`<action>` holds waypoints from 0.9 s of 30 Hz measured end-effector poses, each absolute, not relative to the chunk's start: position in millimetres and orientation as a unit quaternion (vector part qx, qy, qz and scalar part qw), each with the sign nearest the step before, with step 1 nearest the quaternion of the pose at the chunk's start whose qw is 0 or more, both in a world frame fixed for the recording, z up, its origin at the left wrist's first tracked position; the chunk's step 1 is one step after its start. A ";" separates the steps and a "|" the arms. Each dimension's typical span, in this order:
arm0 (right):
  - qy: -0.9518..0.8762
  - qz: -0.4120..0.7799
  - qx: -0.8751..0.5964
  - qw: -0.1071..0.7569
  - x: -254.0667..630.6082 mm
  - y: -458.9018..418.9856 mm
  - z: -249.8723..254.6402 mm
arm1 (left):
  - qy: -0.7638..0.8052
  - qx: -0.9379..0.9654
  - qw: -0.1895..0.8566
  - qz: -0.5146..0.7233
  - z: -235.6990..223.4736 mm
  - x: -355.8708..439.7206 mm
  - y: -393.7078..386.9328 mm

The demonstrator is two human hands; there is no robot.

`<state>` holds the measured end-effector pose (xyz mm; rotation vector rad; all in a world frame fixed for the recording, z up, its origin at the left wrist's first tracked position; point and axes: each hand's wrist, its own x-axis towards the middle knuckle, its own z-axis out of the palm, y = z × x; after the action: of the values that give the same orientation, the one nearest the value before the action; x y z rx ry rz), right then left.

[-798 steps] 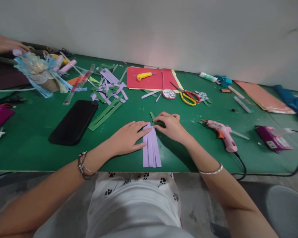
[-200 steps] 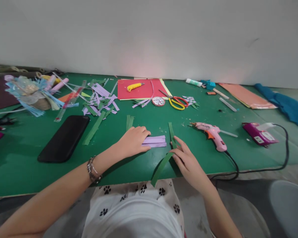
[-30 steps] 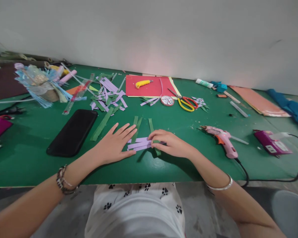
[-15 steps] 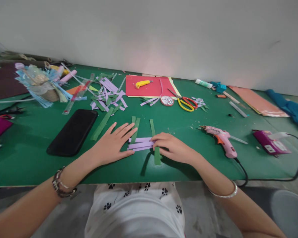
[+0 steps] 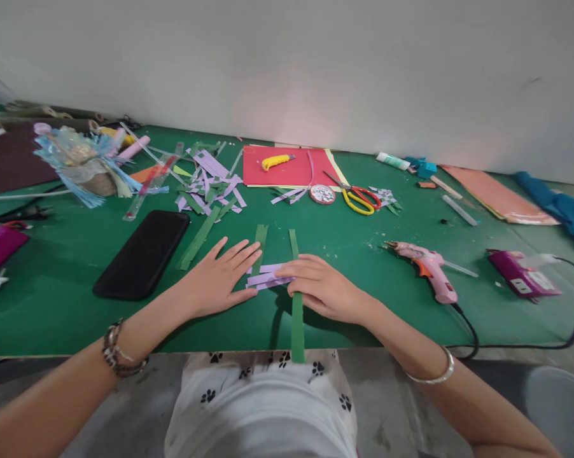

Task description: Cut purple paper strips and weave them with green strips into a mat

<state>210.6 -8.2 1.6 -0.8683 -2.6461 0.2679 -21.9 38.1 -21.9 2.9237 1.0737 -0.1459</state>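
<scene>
Several purple paper strips [image 5: 264, 280] lie side by side on the green table, running left to right between my hands. My left hand [image 5: 223, 277] rests flat with fingers spread at their left end, touching upright green strips [image 5: 261, 245]. My right hand [image 5: 322, 286] is closed on a green paper strip [image 5: 297, 327], its fingers also over the right ends of the purple strips. That strip hangs toward me past the table's front edge, and a green piece [image 5: 293, 242] shows beyond my fingers. How the strips cross under my right fingers is hidden.
A black phone [image 5: 142, 254] lies left of my left hand. Farther back are paper scraps [image 5: 208, 172], red paper [image 5: 253, 168] with a yellow cutter [image 5: 276, 161], and scissors [image 5: 358, 198]. At right are a pink glue gun [image 5: 425, 264] and a purple power box [image 5: 523, 273].
Over the last second, the green strip at my right hand has unfolded toward me, now reaching past the table edge. My right fingers have shifted slightly left over the purple strips; my left hand stays put.
</scene>
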 end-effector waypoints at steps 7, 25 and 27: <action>-0.942 0.081 -0.308 0.100 208.3 -8.6 -8.3 | 0.365 0.930 -0.020 -0.044 -23.4 -21.2 33.4; -0.942 0.029 -0.302 0.140 208.7 -13.5 -9.4 | 0.368 0.929 0.018 -0.035 -21.5 -22.9 33.9; -0.942 0.024 -0.306 0.137 208.0 -14.0 -9.2 | 0.365 0.930 0.025 -0.040 -20.9 -23.3 34.4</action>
<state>208.0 -14.0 -9.2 -0.8857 -2.7263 0.0699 -23.3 34.4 -20.9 2.8745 1.1300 -0.1243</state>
